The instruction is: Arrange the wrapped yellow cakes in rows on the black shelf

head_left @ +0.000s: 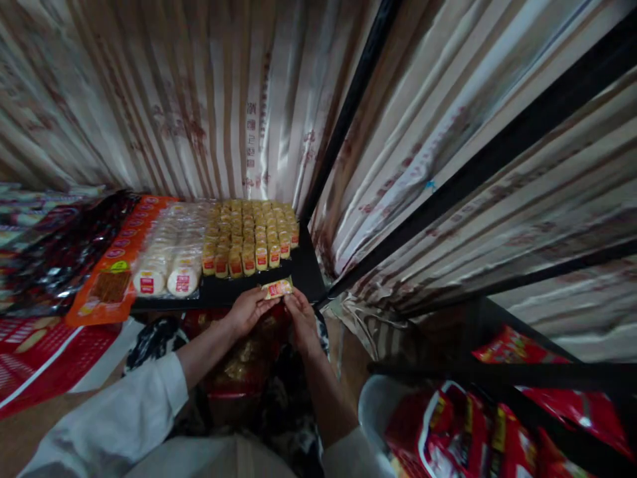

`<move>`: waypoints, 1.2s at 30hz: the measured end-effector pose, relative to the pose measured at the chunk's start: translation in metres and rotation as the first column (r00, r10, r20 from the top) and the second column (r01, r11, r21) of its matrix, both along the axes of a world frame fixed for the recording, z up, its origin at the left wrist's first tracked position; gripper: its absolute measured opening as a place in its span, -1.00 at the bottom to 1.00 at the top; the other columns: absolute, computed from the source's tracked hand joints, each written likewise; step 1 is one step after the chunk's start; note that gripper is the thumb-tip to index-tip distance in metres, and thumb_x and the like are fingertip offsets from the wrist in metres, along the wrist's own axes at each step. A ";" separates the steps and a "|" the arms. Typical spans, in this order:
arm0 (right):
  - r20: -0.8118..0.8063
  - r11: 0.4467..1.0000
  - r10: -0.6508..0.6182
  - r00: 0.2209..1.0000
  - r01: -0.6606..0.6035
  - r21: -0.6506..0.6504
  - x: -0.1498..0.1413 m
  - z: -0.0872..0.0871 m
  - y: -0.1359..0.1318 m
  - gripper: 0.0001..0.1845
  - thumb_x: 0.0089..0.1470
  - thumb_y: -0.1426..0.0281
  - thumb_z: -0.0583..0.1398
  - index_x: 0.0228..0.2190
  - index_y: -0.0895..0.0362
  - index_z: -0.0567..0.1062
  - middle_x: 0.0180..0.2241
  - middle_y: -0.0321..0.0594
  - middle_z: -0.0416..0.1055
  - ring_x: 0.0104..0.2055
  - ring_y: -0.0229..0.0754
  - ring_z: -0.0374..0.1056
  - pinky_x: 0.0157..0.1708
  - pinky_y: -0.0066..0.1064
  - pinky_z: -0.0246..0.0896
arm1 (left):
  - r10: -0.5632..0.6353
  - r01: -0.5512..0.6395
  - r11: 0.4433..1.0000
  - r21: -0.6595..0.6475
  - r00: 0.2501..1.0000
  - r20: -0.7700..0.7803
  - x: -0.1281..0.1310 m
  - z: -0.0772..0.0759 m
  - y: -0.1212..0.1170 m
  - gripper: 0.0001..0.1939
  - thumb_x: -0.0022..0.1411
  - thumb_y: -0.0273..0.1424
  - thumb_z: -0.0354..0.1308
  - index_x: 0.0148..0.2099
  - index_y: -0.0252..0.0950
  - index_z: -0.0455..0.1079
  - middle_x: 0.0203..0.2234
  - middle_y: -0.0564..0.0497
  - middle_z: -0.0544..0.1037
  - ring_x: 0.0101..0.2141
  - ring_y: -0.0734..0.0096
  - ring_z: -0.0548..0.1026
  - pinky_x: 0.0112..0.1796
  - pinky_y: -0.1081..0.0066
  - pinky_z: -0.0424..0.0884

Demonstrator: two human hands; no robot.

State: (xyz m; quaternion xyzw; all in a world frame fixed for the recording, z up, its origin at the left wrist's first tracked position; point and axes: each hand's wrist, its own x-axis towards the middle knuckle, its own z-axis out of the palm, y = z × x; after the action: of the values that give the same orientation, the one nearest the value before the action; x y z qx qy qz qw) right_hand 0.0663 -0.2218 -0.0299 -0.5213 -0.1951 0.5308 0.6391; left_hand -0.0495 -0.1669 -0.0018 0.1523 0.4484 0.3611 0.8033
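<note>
Between my two hands is a small yellow snack packet (277, 288) with a red-and-white label, held level just past the shelf's front edge. My left hand (251, 309) pinches its left end. At its right end, the fingers of my right hand (300, 313) are closed on it. Just beyond the packet, rows of similar yellow snack packets (247, 240) stand close together on a black shelf (308, 265). Left of them lie stacks of white round packaged cakes (172, 252). Below my hands, a red container (239, 382) holds more gold-wrapped pieces, partly hidden by my arms.
Orange snack bags (107, 285) and dark glossy packs (64, 252) fill the shelf's left side. A red basket (44, 358) is at lower left. Striped curtains (223, 99) and black frame bars (478, 153) stand behind. Red bags (462, 425) sit in a pale tub (378, 405) at lower right.
</note>
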 end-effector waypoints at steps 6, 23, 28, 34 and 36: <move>0.334 0.996 -0.090 0.938 0.084 0.033 0.009 -0.009 0.020 -0.59 -0.03 0.22 0.18 -0.11 0.08 0.35 -0.32 -0.26 0.48 -0.30 -0.20 0.41 -0.30 -0.40 0.33 | -0.054 0.051 0.998 -0.037 0.996 -0.068 0.034 -0.003 0.001 -0.91 0.23 -0.48 0.06 -0.23 -0.36 0.37 -0.47 0.03 0.53 -0.53 0.58 0.48 -0.49 0.59 0.35; 0.845 0.993 -0.093 0.527 -0.018 0.121 0.098 -0.011 0.150 -0.42 0.05 0.42 -0.01 0.13 0.21 0.22 0.18 -0.08 0.17 0.23 -0.15 0.06 0.22 -0.24 -0.08 | -0.031 0.165 0.868 0.469 0.959 -0.280 0.106 -0.020 0.058 -0.55 0.22 -0.43 -0.01 0.17 -0.27 0.24 0.21 -0.06 0.22 0.11 0.29 0.30 0.05 0.36 0.30; 0.845 0.994 -0.085 0.527 -0.013 0.107 0.101 -0.018 0.167 -0.45 0.04 0.43 -0.01 0.10 0.17 0.28 0.13 -0.11 0.26 0.17 -0.14 0.16 0.20 -0.23 -0.04 | -0.023 0.158 0.851 0.500 0.964 -0.265 0.113 -0.024 0.066 -0.53 0.23 -0.39 -0.02 0.19 -0.30 0.21 0.24 -0.07 0.15 0.20 0.22 0.17 0.14 0.25 0.20; 0.843 0.991 -0.072 0.533 -0.060 0.122 0.099 -0.027 0.172 -0.46 0.02 0.39 0.04 0.08 0.17 0.29 0.10 -0.06 0.28 0.13 -0.11 0.20 0.16 -0.19 0.02 | -0.018 0.137 0.866 0.482 0.969 -0.245 0.114 -0.032 0.071 -0.50 0.23 -0.40 -0.03 0.22 -0.33 0.16 0.25 -0.10 0.13 0.21 0.22 0.15 0.15 0.24 0.18; 0.822 0.990 -0.100 0.560 -0.030 0.141 0.098 -0.033 0.168 -0.45 0.01 0.40 0.05 0.08 0.17 0.28 0.07 -0.05 0.31 0.09 -0.12 0.23 0.13 -0.20 0.05 | -0.017 0.135 0.867 0.480 0.970 -0.241 0.114 -0.032 0.072 -0.50 0.25 -0.40 -0.04 0.23 -0.34 0.16 0.24 -0.11 0.15 0.21 0.24 0.15 0.17 0.23 0.14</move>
State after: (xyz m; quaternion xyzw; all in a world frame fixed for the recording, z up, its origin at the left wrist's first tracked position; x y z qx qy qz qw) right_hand 0.1638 -0.0538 -0.0625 -0.6671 -0.4977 0.1971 0.5180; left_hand 0.0641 -0.0951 -0.0339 0.4101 0.4245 0.4114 0.6946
